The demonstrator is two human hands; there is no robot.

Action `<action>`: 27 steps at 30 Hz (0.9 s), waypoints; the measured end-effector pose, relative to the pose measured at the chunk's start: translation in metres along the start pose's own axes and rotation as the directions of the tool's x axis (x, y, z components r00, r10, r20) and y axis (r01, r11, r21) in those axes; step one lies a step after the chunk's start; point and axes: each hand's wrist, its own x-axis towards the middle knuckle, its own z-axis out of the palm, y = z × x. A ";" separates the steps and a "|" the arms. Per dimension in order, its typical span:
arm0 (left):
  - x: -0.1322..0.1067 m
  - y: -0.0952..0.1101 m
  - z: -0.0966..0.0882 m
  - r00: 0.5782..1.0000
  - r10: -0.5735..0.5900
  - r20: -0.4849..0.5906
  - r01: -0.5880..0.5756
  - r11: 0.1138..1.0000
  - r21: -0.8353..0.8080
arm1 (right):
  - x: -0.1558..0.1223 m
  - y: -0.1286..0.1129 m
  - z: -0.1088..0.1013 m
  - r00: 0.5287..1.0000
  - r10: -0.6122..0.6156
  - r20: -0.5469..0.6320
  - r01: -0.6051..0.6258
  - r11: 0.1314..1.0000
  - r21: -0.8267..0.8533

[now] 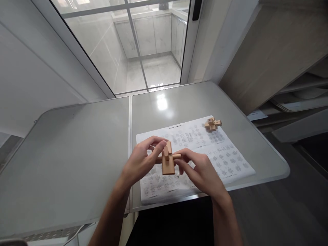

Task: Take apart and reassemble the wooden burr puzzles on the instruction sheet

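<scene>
left hand (143, 158) half curled, gripping wooden assembly (168, 166); right hand (201, 169) nearly closed, pinching its round peg (177, 156). assembly is above printed sheet (228, 159) on table (94, 147); numbered wooden cluster (212, 124) at far right corner.

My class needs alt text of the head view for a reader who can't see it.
A person's left hand and right hand hold wooden pieces above a printed sheet on a grey table. A marked wooden cluster sits near the sheet's far right corner.
</scene>
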 end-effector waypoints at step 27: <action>-0.013 -0.002 0.020 0.985 0.148 0.089 -0.107 0.928 -0.356 | 0.002 -0.002 0.016 0.968 0.094 -0.231 0.039 0.859 0.511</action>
